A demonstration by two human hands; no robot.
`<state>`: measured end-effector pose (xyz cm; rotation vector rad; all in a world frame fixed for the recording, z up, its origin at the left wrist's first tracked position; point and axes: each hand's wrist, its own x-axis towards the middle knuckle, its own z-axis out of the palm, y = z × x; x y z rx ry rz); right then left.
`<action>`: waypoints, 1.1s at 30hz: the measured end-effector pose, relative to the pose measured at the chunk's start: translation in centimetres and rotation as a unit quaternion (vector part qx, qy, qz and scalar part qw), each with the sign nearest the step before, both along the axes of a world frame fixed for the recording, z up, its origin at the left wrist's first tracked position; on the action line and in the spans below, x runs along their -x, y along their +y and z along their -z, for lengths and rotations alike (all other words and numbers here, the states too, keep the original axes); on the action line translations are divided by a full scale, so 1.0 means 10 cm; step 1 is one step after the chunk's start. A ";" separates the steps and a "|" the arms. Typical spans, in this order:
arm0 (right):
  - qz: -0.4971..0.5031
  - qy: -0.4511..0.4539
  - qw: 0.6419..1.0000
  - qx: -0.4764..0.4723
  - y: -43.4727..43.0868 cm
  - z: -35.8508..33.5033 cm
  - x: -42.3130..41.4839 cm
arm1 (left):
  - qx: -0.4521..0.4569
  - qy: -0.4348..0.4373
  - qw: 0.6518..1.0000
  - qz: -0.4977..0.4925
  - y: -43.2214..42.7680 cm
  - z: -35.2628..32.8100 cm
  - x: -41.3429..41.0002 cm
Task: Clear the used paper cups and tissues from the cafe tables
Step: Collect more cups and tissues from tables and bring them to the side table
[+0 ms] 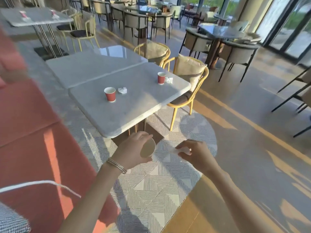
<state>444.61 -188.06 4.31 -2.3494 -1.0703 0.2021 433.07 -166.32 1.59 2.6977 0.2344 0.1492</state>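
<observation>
**Mia:** What is in the hands?

**Tom:** The left hand (133, 148) is curled round a paper cup with a pale round bottom (148, 147). The cup is tipped, so its bottom faces us. The right hand (195, 153) pinches a crumpled white tissue (178, 150). Both hands hang over the striped floor rug (151, 190), just on the near side of the table.

**Mia:** What is on the table?

**Tom:** The grey-white stone table top (134, 113) has two sets. A red paper cup with a white inside (110, 94) stands up near the middle. A scrunched white tissue (122, 90) lies just beside it on the right. A second red paper cup (161, 78) stands by the far right corner, with another white tissue ball (169, 80) right next to it.

**Mia:** So which step is this?

**Tom:** I think one cup and one tissue are picked up, and this table comes next.

**Mia:** But both hands are full!

**Tom:** Yes. I think the tissue should go inside the held cup. Then the right hand is free to take the near red cup. The far left table (33, 19) has small red things too, but they are too blurry to name.
</observation>
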 end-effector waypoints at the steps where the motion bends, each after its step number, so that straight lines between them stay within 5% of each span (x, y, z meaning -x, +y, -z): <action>1: -0.005 0.009 1.000 0.003 0.08 0.03 -0.08 | 0.004 0.007 1.000 -0.003 0.09 0.04 -0.07; 21: -0.153 0.053 0.987 0.009 2.70 0.18 -2.84 | 0.038 -0.028 0.974 -0.221 2.16 0.21 -1.99; 33: -0.206 0.061 0.977 0.020 4.29 0.47 -3.47 | 0.042 -0.063 0.952 -0.298 3.56 0.22 -2.45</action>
